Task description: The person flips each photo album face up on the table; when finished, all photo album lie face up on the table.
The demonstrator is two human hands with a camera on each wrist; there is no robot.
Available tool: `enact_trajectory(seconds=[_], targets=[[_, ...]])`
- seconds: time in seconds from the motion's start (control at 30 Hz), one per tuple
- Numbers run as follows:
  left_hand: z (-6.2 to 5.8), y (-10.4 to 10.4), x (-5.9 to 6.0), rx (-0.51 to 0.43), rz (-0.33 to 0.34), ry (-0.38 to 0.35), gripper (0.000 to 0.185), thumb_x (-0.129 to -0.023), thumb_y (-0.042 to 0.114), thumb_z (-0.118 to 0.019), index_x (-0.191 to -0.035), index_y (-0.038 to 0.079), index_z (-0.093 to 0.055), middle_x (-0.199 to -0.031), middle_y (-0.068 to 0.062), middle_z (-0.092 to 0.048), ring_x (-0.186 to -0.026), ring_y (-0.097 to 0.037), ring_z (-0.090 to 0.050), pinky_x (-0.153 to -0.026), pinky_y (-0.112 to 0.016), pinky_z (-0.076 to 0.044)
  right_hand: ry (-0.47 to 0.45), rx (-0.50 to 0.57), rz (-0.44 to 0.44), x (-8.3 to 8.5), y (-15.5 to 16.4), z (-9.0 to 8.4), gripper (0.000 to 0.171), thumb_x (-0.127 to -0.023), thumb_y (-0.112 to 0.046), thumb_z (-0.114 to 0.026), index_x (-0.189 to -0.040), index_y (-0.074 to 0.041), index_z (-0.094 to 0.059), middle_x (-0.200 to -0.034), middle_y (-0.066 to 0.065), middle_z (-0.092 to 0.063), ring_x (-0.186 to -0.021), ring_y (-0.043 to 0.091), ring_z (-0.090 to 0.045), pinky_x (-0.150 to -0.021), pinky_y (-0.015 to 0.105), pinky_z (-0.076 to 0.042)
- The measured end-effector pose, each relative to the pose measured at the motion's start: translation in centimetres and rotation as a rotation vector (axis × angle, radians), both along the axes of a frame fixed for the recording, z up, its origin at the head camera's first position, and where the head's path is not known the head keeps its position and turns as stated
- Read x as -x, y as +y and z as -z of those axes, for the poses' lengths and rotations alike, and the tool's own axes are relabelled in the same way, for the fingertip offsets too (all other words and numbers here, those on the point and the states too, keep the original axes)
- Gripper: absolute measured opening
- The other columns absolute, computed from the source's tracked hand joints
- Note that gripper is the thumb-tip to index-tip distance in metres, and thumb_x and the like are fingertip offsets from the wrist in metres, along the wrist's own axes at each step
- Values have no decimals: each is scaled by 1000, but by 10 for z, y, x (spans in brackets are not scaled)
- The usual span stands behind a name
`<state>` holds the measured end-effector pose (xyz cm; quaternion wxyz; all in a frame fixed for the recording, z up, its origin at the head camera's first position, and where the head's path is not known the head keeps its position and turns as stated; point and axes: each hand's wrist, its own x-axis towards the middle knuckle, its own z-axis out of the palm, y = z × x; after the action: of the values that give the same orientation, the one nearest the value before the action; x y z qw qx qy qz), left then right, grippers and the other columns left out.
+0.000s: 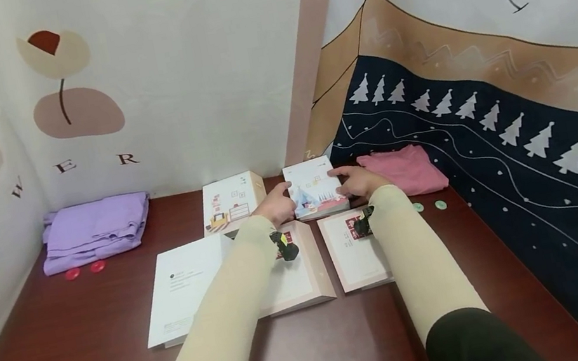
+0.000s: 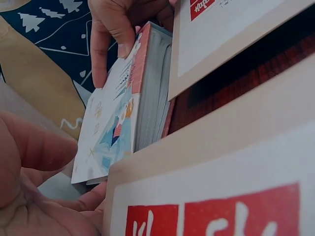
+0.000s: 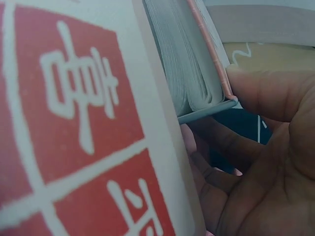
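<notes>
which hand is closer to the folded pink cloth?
Right. The right hand grips the right edge of the illustrated book, just beside the pink cloth. The left hand holds the book's left edge, so the book lies between it and the cloth.

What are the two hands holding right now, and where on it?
Both hold the illustrated book: the left hand grips its left edge, the right hand its right edge, thumb on the cover.

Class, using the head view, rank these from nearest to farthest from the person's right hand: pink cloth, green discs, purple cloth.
From the right hand:
1. Pink cloth, right beside it.
2. Green discs, nearer the camera, to its right.
3. Purple cloth, far left corner.
</notes>
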<state>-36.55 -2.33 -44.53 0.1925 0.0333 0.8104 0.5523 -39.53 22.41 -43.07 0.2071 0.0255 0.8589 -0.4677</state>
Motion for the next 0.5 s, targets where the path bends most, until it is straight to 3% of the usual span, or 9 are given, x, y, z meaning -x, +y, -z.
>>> enact_trajectory(seconds=[0.13,0.33,0.5], targets=[[1,0,2,-22,-12,-18,75,-98,-4,-50,-167,16,-29,-159,-20,-39,-76,-15,-52,-72,-25,-52,-16,18,14,-1,0,0,65,-103,-1,-61,-162,-24,-45,-151,17,-49,-117,28,-60,-98,48,-56],[-1,-1,2,-79,-18,-45,69,-102,-1,-52,-166,15,-32,-156,-21,-42,-94,-21,-56,-85,-30,-55,-11,28,2,2,5,0,64,-104,-1,-58,-162,-23,-44,-150,18,-48,-112,28,-57,-101,53,-55],[-1,1,2,-105,-14,-55,66,-104,-1,-52,-165,15,-35,-146,-23,-50,-97,-23,-57,-92,-35,-55,-34,79,12,3,8,2,65,-104,0,-56,-164,-22,-41,-152,18,-48,-108,26,-60,-99,52,-55]])
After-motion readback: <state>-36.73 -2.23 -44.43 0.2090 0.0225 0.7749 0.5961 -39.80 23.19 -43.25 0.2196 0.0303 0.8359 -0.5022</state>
